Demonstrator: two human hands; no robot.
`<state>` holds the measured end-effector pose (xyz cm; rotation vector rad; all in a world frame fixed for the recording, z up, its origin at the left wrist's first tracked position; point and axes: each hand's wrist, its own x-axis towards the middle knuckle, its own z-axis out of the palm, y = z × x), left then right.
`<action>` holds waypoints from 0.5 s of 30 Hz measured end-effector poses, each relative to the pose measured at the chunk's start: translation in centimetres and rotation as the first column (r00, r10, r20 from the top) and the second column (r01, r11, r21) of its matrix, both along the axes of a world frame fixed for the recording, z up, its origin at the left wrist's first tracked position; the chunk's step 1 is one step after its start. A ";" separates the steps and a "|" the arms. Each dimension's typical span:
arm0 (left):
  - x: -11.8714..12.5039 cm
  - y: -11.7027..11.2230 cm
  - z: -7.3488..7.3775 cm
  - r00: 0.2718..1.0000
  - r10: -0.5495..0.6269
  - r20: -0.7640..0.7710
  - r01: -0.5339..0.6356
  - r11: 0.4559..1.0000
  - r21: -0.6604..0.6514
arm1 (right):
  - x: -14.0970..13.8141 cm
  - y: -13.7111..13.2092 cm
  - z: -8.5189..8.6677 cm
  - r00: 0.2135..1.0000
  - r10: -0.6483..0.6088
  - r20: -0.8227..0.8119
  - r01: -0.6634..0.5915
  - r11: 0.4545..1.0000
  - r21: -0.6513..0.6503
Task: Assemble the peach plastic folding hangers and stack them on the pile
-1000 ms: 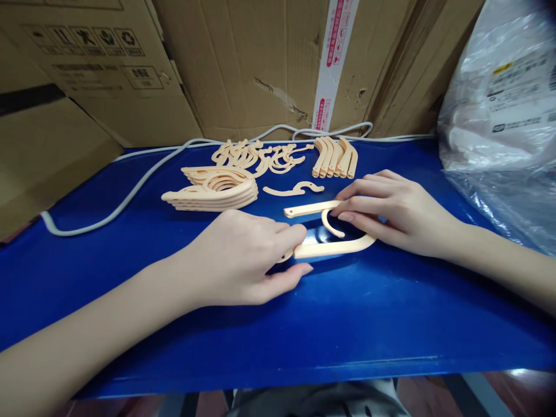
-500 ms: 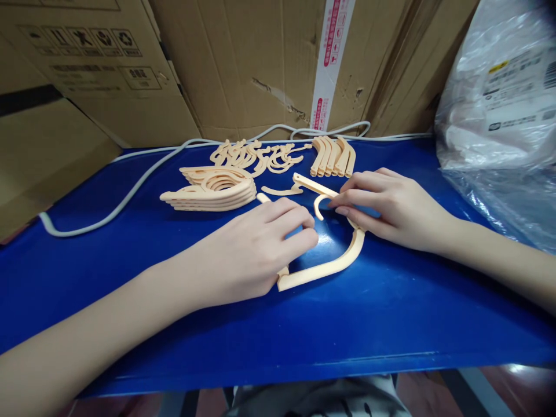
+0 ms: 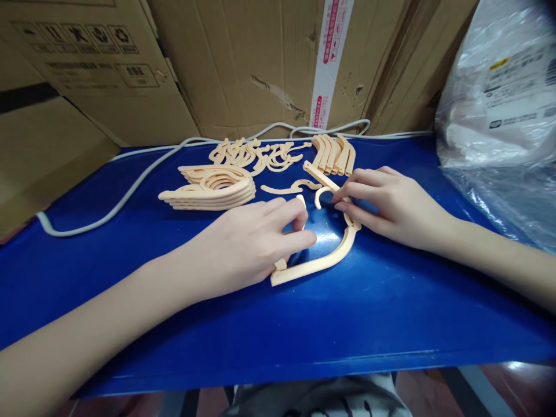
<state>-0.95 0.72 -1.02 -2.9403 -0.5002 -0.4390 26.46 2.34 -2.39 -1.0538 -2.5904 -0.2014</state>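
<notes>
A cream plastic folding hanger (image 3: 324, 263) lies partly unfolded on the blue table, its lower arm curving from under my left hand to the joint on the right. With fingers bent, my left hand (image 3: 264, 237) is closed around a cream hanger piece (image 3: 301, 200), whose tip sticks up above the index finger; the rest is mostly hidden. My right hand (image 3: 377, 200) pinches the hanger near its joint, beside the small curved hook (image 3: 320, 196). From under these fingertips a straight arm points away to the upper left. One loose hook piece (image 3: 282, 189) lies just beyond.
A stack of folded hangers (image 3: 212, 197) sits at left. Behind are a pile of loose hooks (image 3: 243, 155) and a row of curved arms (image 3: 332, 153). A grey cable (image 3: 147, 171) runs before cardboard boxes (image 3: 260, 63). At right lies a plastic-wrapped package (image 3: 499, 116).
The hanger has shifted slightly left, and its upper arm has swung a little to the right. The piece in my left hand has turned, its tip now standing above the index finger.
</notes>
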 end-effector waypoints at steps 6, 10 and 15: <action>0.0 0.1 -0.2 1.000 0.016 -0.014 -0.017 0.997 -0.078 | 0.0 -0.1 0.1 1.000 -0.009 -0.027 0.009 1.000 -0.001; -0.1 0.1 -0.4 0.999 0.011 -0.051 -0.016 0.996 -0.085 | 0.0 -0.2 0.1 0.999 -0.011 -0.044 0.010 1.000 -0.008; -0.2 0.3 -0.5 0.995 -0.013 -0.098 0.003 0.994 -0.106 | -0.1 -0.2 0.2 0.999 -0.029 -0.042 0.027 0.999 -0.030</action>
